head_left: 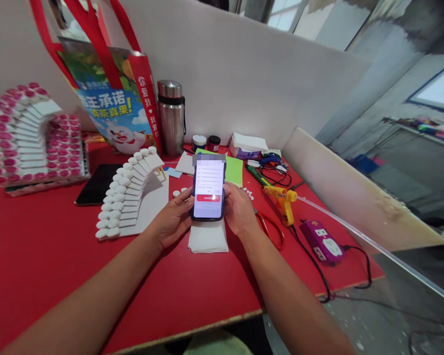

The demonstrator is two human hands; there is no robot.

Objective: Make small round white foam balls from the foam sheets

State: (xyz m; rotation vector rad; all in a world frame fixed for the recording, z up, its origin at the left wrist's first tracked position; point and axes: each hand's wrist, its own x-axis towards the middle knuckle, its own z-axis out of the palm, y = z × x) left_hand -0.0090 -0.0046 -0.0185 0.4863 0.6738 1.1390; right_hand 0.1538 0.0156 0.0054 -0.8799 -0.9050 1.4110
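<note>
A smartphone (pixel 208 190) with a lit screen and a red button on it is held upright between both hands. My left hand (pixel 173 217) grips its left edge, fingers closed round the side. On the opposite edge, my right hand (pixel 239 209) is closed on the phone too. Below the phone lies a stack of white paper (pixel 208 239) on the red table. Left of my left hand stands a white curved staircase model (pixel 129 197) edged with round white discs. Red-handled pliers (pixel 272 229) lie by my right wrist, partly hidden.
A yellow glue gun (pixel 283 197) with a long clear glue stick and a purple power strip (pixel 323 241) sit on the right. Behind are a steel thermos (pixel 170 118) and a printed bag (pixel 111 103). A pink-and-white staircase model (pixel 33 138) and black tablet-like slab (pixel 98 185) occupy the left.
</note>
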